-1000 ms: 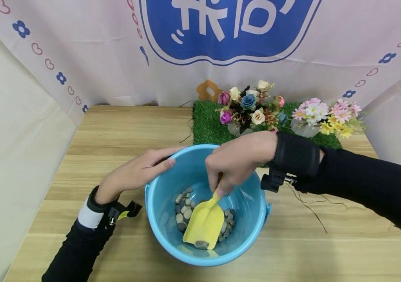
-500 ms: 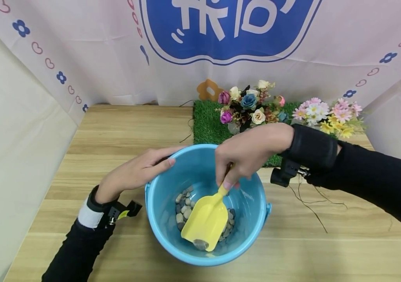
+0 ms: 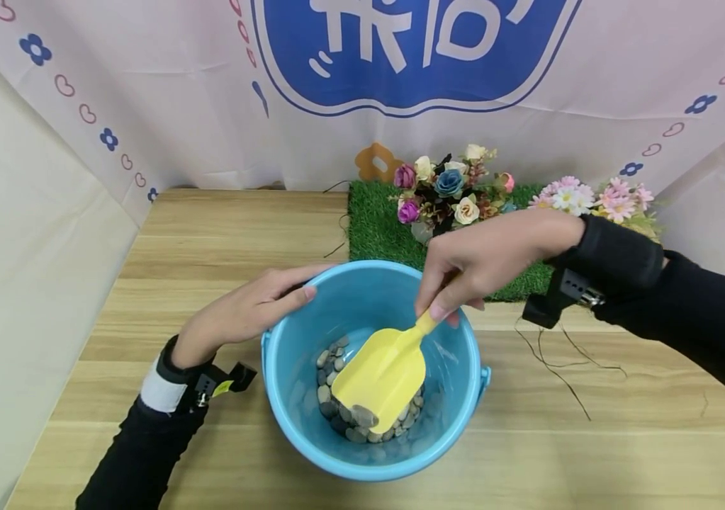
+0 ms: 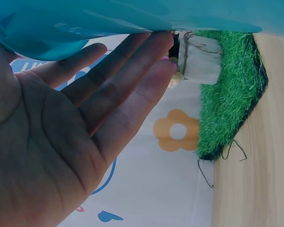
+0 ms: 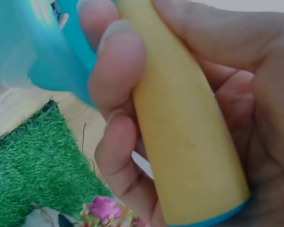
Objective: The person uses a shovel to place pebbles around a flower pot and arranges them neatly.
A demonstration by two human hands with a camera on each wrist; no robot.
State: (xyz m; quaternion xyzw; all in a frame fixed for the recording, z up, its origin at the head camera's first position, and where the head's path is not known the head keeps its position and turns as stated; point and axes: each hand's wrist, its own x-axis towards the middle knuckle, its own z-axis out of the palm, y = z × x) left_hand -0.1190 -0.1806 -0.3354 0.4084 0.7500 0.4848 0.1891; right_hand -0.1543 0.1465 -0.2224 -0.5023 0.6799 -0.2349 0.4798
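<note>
In the head view a light-blue bucket (image 3: 285, 418) stands on the wooden table, with grey and tan pebbles (image 3: 357, 433) on its floor. My right hand (image 3: 480, 262) grips the handle of a yellow scoop (image 3: 384, 372), fingers and thumb curled round it. The scoop's blade tilts down inside the bucket, over the pebbles, with one grey stone (image 3: 364, 416) at its front lip. In the right wrist view the yellow handle (image 5: 184, 127) fills the grip. My left hand (image 3: 256, 304) rests at the bucket's left rim, thumb on the edge and straight fingers along the outside (image 4: 128, 90).
Behind the bucket lies a green turf mat (image 3: 384, 219) bearing a pot of mixed roses (image 3: 449, 184). Pink and white flowers (image 3: 572, 198) stand to its right, partly behind my right wrist. Thin dark strands (image 3: 560, 375) lie on the table at right. A printed cloth (image 3: 209, 127) hangs behind.
My right hand has moved right and away from me with the scoop, baring more pebbles at the bucket's near side. The stone stays at the scoop's lip. My left hand has not moved.
</note>
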